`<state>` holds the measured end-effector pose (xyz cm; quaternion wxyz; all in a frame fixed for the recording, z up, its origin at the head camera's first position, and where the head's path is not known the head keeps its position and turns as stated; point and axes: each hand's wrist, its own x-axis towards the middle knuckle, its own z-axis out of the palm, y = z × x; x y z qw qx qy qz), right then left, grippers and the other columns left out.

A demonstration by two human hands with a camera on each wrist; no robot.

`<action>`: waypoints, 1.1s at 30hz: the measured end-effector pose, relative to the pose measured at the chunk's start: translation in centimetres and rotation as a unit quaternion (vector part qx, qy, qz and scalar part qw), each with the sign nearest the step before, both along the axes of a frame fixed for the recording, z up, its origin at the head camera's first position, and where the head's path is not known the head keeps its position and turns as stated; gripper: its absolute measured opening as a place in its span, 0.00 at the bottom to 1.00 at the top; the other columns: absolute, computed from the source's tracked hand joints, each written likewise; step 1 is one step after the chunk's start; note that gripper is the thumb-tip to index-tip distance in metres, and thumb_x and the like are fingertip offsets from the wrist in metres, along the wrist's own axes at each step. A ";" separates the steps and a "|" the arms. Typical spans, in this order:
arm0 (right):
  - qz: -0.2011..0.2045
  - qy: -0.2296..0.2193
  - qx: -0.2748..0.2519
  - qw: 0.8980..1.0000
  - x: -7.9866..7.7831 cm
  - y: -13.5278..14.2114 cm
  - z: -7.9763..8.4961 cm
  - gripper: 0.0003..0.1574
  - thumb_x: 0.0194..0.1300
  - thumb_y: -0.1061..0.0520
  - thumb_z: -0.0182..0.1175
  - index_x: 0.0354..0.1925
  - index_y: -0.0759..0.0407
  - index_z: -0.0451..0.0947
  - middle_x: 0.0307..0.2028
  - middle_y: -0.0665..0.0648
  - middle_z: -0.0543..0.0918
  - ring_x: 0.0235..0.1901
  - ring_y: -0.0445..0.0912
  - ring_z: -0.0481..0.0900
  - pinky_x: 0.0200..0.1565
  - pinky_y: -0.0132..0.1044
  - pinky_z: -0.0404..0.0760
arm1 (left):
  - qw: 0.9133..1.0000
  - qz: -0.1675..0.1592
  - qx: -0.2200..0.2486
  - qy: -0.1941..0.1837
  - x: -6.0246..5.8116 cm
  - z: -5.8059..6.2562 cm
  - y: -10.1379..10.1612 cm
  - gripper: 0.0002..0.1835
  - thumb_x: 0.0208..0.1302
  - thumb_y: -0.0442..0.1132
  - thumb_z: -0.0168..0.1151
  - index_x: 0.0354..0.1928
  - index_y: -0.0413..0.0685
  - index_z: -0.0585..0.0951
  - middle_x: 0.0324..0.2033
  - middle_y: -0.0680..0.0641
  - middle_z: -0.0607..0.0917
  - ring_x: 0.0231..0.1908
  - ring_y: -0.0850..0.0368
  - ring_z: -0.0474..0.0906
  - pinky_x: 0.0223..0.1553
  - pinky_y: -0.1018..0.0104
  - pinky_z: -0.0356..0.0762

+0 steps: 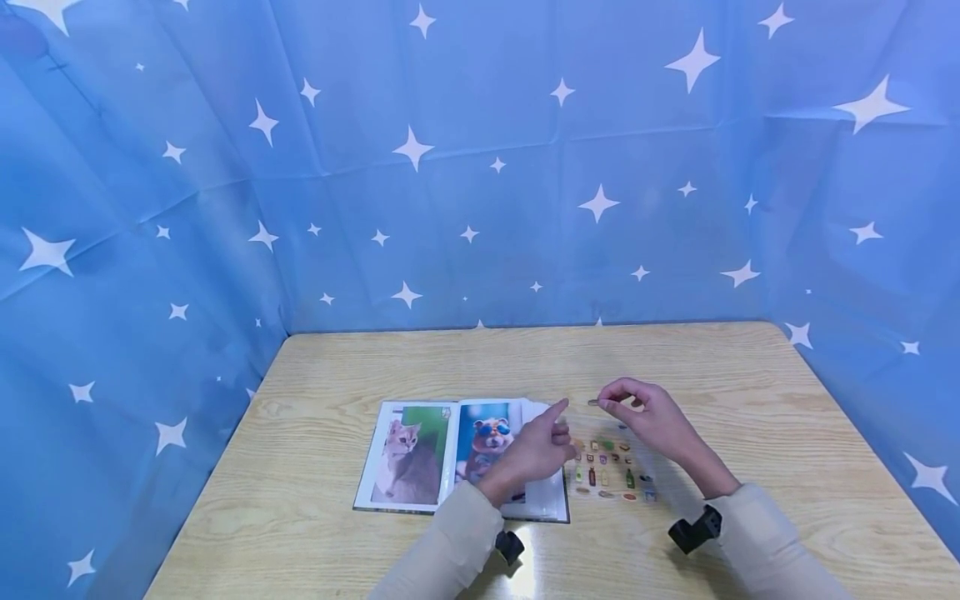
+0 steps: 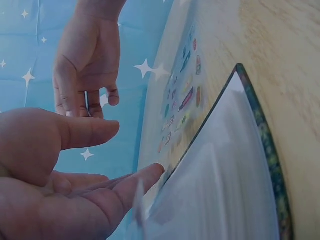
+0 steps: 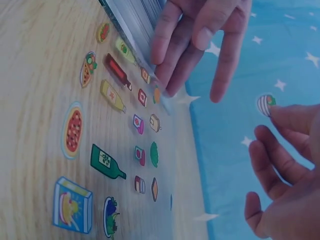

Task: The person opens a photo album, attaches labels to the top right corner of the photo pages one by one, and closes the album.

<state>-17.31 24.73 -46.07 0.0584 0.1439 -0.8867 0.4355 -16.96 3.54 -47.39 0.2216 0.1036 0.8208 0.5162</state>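
Note:
My right hand (image 1: 660, 425) pinches a small round sticker (image 3: 265, 105) between thumb and index finger, raised off the table. A striped bowl with a bit of green and red is printed on it. Below lies a see-through sticker sheet (image 1: 617, 482) bearing several food and bottle stickers. My left hand (image 1: 538, 446) hangs over the right edge of an open photo album (image 1: 381, 462), its index finger stretched toward the right hand. Thumb and fingers stand apart in the left wrist view, with nothing between them.
The album's left page shows a cat photo (image 1: 408, 467); its right page shows an animal in sunglasses (image 1: 491, 433), partly covered by my left forearm. Both rest on a wooden table (image 1: 337, 367). A blue star-printed curtain (image 1: 510, 108) hangs behind and beside it.

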 end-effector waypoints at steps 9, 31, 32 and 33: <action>0.001 0.001 0.005 1.000 -0.2 -0.3 -0.3 0.04 0.70 0.58 0.61 0.40 0.54 0.83 0.36 0.48 0.85 0.37 0.40 0.77 0.43 0.40 0.73 | 1.000 0.025 0.010 0.017 -0.2 0.7 -1.0 0.30 0.68 0.46 0.63 0.71 0.56 0.69 0.47 0.54 0.84 0.46 0.59 0.82 0.44 0.61 0.81; 0.043 -0.034 -0.015 0.998 -1.2 -3.2 -0.9 0.03 0.68 0.58 0.63 0.40 0.53 0.84 0.38 0.48 0.85 0.40 0.42 0.80 0.42 0.38 0.77 | 0.985 0.026 0.008 0.172 -0.9 0.3 -7.6 0.21 0.73 0.41 0.56 0.65 0.46 0.73 0.58 0.39 0.80 0.55 0.45 0.80 0.56 0.54 0.78; 0.045 -0.038 -0.018 0.998 -1.3 -3.4 -0.9 0.03 0.67 0.58 0.64 0.39 0.52 0.84 0.38 0.49 0.85 0.40 0.43 0.80 0.42 0.38 0.77 | 0.984 0.028 0.000 0.176 -0.9 0.2 -7.8 0.22 0.72 0.41 0.56 0.65 0.45 0.73 0.59 0.39 0.80 0.56 0.45 0.80 0.56 0.54 0.78; 0.047 -0.041 -0.020 0.998 -1.3 -3.7 -0.9 0.03 0.67 0.58 0.64 0.39 0.52 0.84 0.38 0.49 0.85 0.39 0.43 0.80 0.42 0.37 0.77 | 0.982 0.030 -0.009 0.184 -0.9 0.1 -8.0 0.22 0.72 0.41 0.57 0.65 0.44 0.74 0.58 0.39 0.80 0.55 0.45 0.80 0.56 0.54 0.78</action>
